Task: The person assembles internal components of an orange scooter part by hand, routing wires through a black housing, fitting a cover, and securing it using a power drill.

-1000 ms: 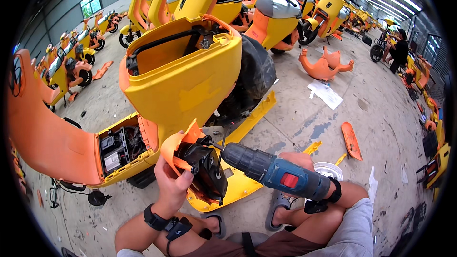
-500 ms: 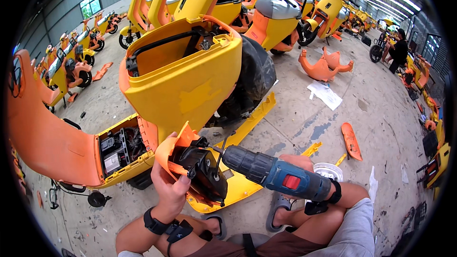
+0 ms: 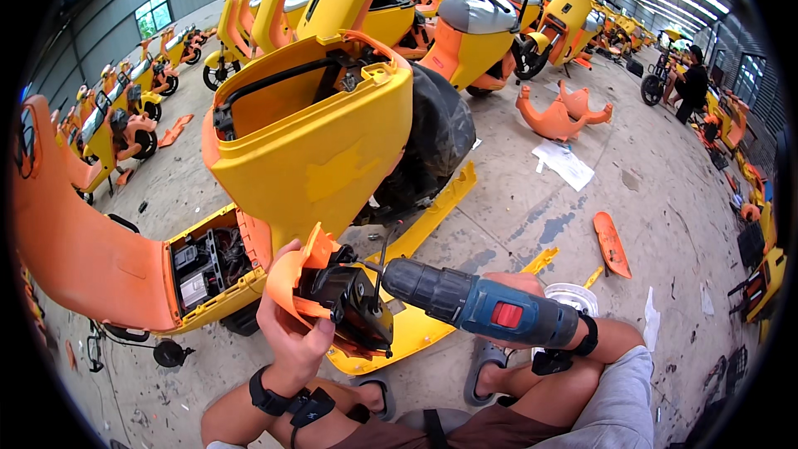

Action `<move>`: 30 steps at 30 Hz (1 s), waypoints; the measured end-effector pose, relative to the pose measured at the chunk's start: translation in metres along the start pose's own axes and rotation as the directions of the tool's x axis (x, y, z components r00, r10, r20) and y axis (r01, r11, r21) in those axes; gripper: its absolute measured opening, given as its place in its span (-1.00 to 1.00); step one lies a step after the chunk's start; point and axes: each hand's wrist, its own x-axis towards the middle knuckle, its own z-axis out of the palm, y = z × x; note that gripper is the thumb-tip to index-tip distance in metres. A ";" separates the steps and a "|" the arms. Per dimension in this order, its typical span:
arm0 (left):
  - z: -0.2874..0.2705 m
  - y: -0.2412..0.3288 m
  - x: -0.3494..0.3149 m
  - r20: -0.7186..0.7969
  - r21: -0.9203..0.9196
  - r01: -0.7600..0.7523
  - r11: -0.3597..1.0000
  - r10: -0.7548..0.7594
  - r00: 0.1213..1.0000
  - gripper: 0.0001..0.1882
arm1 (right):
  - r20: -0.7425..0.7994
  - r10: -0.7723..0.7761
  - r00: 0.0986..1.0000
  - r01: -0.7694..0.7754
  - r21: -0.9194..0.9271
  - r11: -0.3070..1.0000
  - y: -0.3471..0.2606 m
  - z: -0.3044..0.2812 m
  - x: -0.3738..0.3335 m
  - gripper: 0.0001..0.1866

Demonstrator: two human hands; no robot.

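Observation:
My left hand [image 3: 293, 337] grips an orange plastic shell [image 3: 287, 276] that has a dark, glossy unit [image 3: 359, 306] fixed to it, which looks like a scooter tail light. The thumb presses on the near edge. In my right hand [image 3: 517, 284] is a blue and black cordless drill [image 3: 470, 301], lying level with its chuck pointing left. Its bit reaches the upper side of the dark unit; whether it sits in a screw is too small to tell. The drill's body hides most of my right fingers. Just beyond stands a yellow scooter body [image 3: 312, 170] with its top uncovered.
Below the held part lies a long yellow panel [image 3: 420, 341]. An orange footboard section [image 3: 100, 262] extends left beside an uncovered electronics bay [image 3: 204, 262]. Orange shells [image 3: 553, 116], white paper [image 3: 564, 165] and a white round part [image 3: 572, 293] lie rightward. A person [image 3: 692, 87] sits far right among scooters.
The surroundings have shifted slightly left in view. The held shell and the drill have moved a little left together, the shell also slightly lower. Both grips stay the same.

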 end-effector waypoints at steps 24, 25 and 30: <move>0.008 0.014 -0.002 0.016 0.128 -0.133 0.983 0.132 0.991 0.00 | 0.024 -0.072 0.997 0.068 0.130 0.989 -0.010 -0.011 -0.001 0.14; 0.008 0.014 -0.002 0.015 0.119 -0.129 0.984 0.128 0.992 0.00 | 0.025 -0.073 0.997 0.069 0.123 0.990 -0.012 -0.012 -0.001 0.13; 0.010 0.016 -0.002 0.012 0.125 -0.101 0.987 0.100 0.995 0.00 | 0.046 -0.048 0.998 0.044 0.103 0.994 -0.010 -0.014 -0.003 0.16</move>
